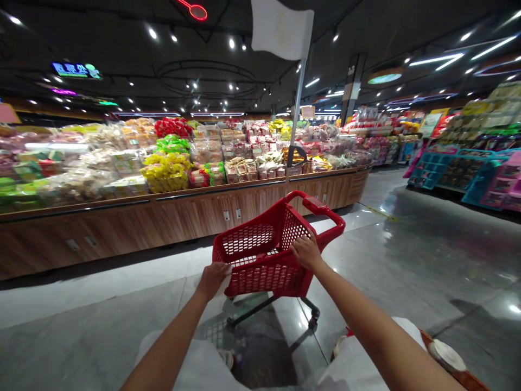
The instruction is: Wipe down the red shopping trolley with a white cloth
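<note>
A red plastic shopping cart with a mesh basket stands side-on in front of me, its handle at the upper right. My left hand is closed at the cart's lower left corner. Something small and white, perhaps paper, shows by those fingers; I cannot make out what it is. On the near rim, close to the handle end, my right hand has its fingers wrapped over the edge. Through the mesh, no goods can be seen in the basket. A pole with a white flag rises behind the cart.
A long wood-panelled display counter heaped with packaged snacks runs across behind the cart. Blue and pink racks stand at the right. Shiny grey floor tiles lie around the cart, and a pillar rises further back.
</note>
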Available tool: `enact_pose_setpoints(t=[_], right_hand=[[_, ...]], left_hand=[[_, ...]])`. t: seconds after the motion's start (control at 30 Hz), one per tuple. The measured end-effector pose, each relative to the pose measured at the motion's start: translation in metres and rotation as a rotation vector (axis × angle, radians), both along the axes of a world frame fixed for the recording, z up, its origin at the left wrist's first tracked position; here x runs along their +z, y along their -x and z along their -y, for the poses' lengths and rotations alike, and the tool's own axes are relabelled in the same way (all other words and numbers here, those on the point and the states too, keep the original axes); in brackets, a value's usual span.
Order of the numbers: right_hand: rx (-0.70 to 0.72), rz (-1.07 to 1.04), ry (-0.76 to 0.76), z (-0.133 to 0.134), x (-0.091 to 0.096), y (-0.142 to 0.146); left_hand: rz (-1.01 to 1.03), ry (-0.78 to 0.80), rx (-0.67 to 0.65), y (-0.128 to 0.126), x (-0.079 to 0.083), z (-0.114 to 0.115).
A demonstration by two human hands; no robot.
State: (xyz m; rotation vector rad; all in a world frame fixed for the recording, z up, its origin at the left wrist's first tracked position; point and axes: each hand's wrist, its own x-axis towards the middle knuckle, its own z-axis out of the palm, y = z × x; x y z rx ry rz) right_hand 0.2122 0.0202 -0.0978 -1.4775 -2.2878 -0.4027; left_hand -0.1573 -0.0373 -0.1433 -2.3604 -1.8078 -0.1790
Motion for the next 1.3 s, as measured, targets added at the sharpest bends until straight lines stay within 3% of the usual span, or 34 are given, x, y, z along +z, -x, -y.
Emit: enact_pose_setpoints(t=[0.1,0.23,0.33,0.47,0.6,0.7,0.8,0.93,1.1,1.2,1.3], right_hand=[[-0.121,-0.059,0.093,-0.002,-0.004,0.025],[0.097,-0.020,0.243,0.011,-0.025,0.073],[0.172,-0.075,0.228,0.019,-0.045,0.078],[0.194,-0.088,0.243,0.010,-0.053,0.042],[0.121,-0.064,0.287,-0.007,-0.050,0.012],[0.056,-0.061,0.283,-0.013,-0.046,0.005],[-0.018,-0.071,0.224,-0.010,-0.041,0.010],[-0.068,-0.092,0.219,0.015,-0.046,0.044],[0.000,-0.264,0.331,0.068,-0.076,0.083],[-0.054,-0.385,0.260,0.084,-0.094,0.071],[-0.123,-0.442,0.178,0.084,-0.111,0.048]], left_hand=[[0.017,-0.021,0.051,-0.041,-0.001,-0.003],[0.081,-0.113,0.032,-0.120,-0.002,-0.009],[0.089,-0.086,-0.056,-0.142,-0.003,-0.006],[0.131,-0.032,-0.276,-0.120,-0.013,0.015],[0.153,-0.016,-0.456,-0.090,-0.028,0.031],[0.142,-0.030,-0.523,-0.069,-0.035,0.019],[0.139,-0.045,-0.476,-0.055,-0.035,0.001],[0.108,-0.030,-0.408,-0.073,-0.028,0.000],[0.041,0.060,-0.598,-0.111,-0.021,0.005],[-0.009,0.079,-0.647,-0.096,-0.015,-0.010],[0.004,0.057,-0.576,-0.071,-0.008,-0.024]])
